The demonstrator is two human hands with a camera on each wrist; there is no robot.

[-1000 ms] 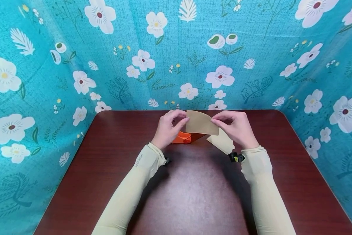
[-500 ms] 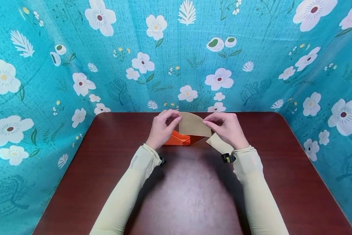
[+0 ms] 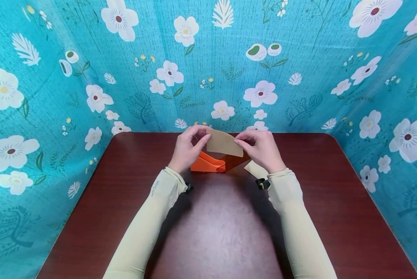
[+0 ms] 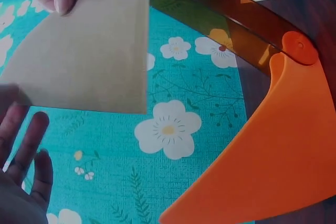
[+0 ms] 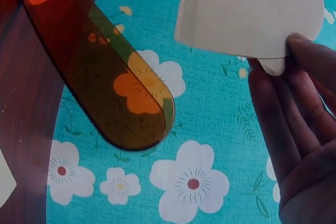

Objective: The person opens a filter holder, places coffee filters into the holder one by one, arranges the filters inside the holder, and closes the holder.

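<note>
Floral cloth (image 3: pixel 208 58), woven-looking and turquoise with large white blossoms, hangs round three sides of a smooth table (image 3: pixel 243 232) of dark reddish wood grain, its corners rounded and its middle glossy under the light. Two pale, snug, slightly creased sleeves (image 3: pixel 138 236) reach forward over it, angled toward each other. Near the far edge stands an orange plastic piece (image 4: pixel 278 145), glossy, tapering along a curved rim, joined at a round disc to a see-through amber strip (image 5: pixel 105 66) with a rounded end. The left hand (image 3: pixel 186 149) and the right hand (image 3: pixel 261 149) are raised there, wrists bent inward; each pinches the paper (image 3: pixel 223 144) between thumb and fingers, with the right hand's other fingers stretched out below the sheet. This thin, matte tan sheet, fan-shaped with one curved side and a creased straight border, is held tilted in the air between the hands. A paler flat paper piece (image 3: pixel 255 169) lies on the wood, partly hidden by the right forearm. Smallest is a black device (image 3: pixel 263 183) at the right wrist
</note>
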